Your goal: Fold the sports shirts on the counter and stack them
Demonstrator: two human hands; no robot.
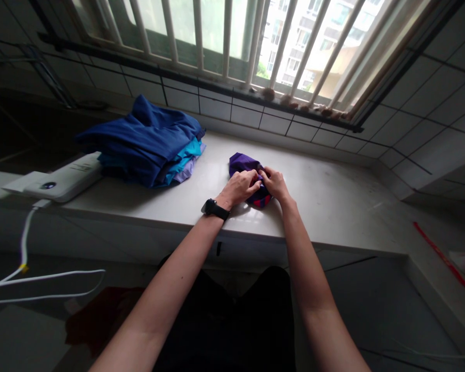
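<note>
A small bundle of purple cloth (242, 162) with a red and dark patterned part lies on the pale counter (333, 206), close to its front edge. My left hand (240, 187), with a black watch on the wrist, pinches the cloth from the left. From the right, my right hand (274, 182) grips the same bundle, thumb and fingers closed on its edge. Both hands meet over the middle and hide part of it. To the left sits a heap of folded cloths (147, 139), dark blue on top with turquoise and lilac layers beneath.
A white power bank-like device (67, 178) with a plugged-in white cable (25, 237) rests left of the heap. Behind the counter are a tiled wall and a barred window (225, 41). A red strip (442, 256) lies at the right. Dark reddish cloth (101, 318) is below on the left.
</note>
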